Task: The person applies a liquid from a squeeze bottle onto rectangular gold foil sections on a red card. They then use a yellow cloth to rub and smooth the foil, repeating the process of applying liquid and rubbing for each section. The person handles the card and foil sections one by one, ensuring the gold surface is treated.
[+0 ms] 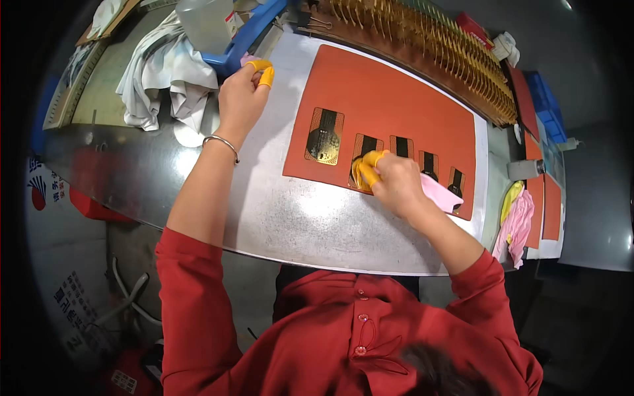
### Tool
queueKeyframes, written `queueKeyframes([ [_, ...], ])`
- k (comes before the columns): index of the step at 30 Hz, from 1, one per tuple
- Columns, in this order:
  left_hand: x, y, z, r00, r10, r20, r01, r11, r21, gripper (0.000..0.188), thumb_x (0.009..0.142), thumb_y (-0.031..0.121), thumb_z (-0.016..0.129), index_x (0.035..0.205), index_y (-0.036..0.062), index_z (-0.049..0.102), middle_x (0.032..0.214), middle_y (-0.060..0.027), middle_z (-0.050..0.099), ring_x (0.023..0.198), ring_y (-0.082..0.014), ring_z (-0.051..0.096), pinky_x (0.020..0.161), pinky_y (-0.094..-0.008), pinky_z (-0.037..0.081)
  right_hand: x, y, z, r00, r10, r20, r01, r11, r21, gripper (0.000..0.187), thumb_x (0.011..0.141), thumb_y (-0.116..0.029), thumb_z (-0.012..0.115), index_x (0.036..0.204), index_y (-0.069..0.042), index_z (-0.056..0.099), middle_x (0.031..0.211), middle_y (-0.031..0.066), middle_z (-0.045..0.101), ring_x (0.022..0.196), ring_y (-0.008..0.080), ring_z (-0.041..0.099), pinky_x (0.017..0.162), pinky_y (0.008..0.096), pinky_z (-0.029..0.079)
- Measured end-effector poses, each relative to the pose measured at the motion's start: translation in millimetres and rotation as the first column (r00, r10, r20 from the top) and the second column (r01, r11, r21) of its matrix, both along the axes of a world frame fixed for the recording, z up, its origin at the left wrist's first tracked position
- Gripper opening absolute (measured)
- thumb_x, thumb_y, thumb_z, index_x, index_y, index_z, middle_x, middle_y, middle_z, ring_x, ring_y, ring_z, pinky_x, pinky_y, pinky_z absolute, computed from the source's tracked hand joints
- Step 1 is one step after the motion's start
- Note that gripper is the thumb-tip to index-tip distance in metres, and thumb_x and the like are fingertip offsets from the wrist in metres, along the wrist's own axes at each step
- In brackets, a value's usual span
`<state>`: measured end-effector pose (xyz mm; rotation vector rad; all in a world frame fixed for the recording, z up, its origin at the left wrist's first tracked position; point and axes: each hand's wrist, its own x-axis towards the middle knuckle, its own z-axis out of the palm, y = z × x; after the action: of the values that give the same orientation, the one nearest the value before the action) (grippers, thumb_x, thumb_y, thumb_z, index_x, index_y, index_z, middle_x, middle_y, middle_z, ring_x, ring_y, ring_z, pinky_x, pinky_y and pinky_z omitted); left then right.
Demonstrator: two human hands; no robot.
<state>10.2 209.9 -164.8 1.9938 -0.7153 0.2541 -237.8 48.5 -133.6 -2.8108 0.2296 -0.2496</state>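
Several black-and-gold cards lie in a row on an orange-red mat [389, 92]. The leftmost card [324, 135] is in full view. My right hand [396, 185], with yellow finger cots on some fingers, is closed over the second card [368, 143] and hides its lower part. From under that palm sticks a pink cloth [441, 193], which partly covers the cards to the right. My left hand [243, 99], also in yellow finger cots, is raised beside the mat's left edge with its fingers pinched. A bit of pink shows at those fingertips; what it is cannot be made out.
A rack of gold-coloured pieces [429, 53] runs along the back. White rags [172, 79] hang by a blue basket [247, 39] at the left. Pink and yellow cloths [516, 221] and a small bottle [526, 169] are at the right. The metal table edge curves in front.
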Motion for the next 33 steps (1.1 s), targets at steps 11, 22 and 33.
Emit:
queueKeyframes([
  [11,-7,-2,5,0.992,0.008,0.128,-0.031,0.983,0.178,0.02,0.078,0.021,0.06,0.088,0.0039,0.065,0.067,-0.0127,0.062,0.063,-0.0304,0.06,0.059,-0.0375,0.046,4,-9,-1,0.998,0.01,0.068,-0.008,0.999,-0.031,0.014,0.078,-0.016,0.063,0.08,-0.003,0.065,0.071,0.0162,0.063,0.061,0.0307,0.061,0.055,0.0391,0.048],
  [22,-11,-1,4,1.0,-0.026,-0.012,0.027,0.989,0.142,0.022,0.078,0.02,0.058,0.089,0.0013,0.064,0.065,-0.0142,0.06,0.06,-0.0267,0.058,0.057,-0.0352,0.044,-15,7,1,0.993,0.08,0.087,-0.074,0.995,-0.064,0.009,0.077,-0.013,0.064,0.077,-0.004,0.063,0.065,0.0144,0.058,0.056,0.0302,0.059,0.049,0.0381,0.046],
  [33,-10,-2,2,0.999,-0.034,-0.038,0.039,0.991,0.131,0.024,0.079,0.023,0.059,0.085,0.0005,0.064,0.065,-0.0169,0.059,0.061,-0.0328,0.058,0.057,-0.0403,0.044,-15,3,-1,0.995,0.075,0.067,-0.073,0.997,-0.037,0.01,0.077,-0.013,0.063,0.077,-0.003,0.062,0.066,0.0158,0.058,0.057,0.0317,0.059,0.05,0.0392,0.046],
])
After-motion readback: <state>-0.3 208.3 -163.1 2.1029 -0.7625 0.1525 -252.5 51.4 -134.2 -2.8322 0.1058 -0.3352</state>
